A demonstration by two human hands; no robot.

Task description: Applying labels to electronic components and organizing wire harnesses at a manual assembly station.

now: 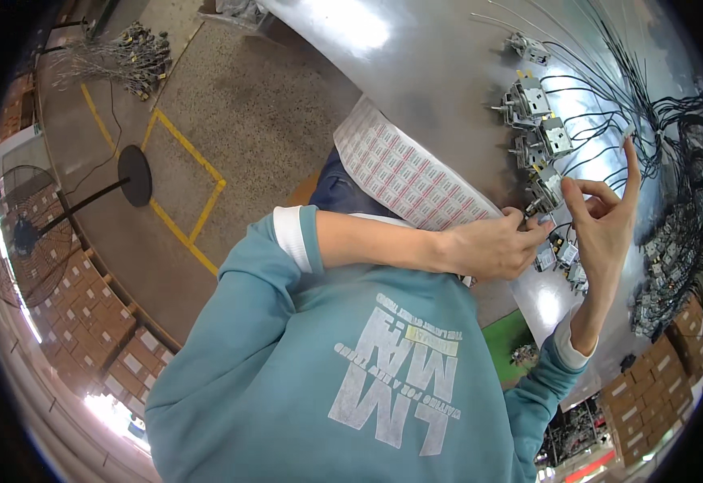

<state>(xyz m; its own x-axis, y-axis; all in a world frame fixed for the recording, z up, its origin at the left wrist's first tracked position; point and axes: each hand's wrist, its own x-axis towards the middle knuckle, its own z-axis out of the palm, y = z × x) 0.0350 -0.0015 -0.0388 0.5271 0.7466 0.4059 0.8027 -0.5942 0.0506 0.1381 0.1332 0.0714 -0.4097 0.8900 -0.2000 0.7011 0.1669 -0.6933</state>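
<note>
A sheet of small printed labels (416,173), white with reddish marks, slants across my lap at the table edge. My left hand (492,245) is closed at the sheet's near right corner, thumb and fingers pinched together; what lies deeper in the fingers is hidden. My right hand (609,221) is raised over the table, index finger stretched out and the other fingers bent, thumb apart. At the index fingertip shows a small whitish piece (628,131), perhaps a label. Just left of the right thumb sits a metal thermostat-like part (544,191) with a dark wire.
More such metal parts (526,101) with wires stand in a row on the shiny metal table (440,72). A large wired heap (665,270) lies at the right. On the left are a standing fan (25,233), yellow floor lines (190,153) and stacked cartons (86,302).
</note>
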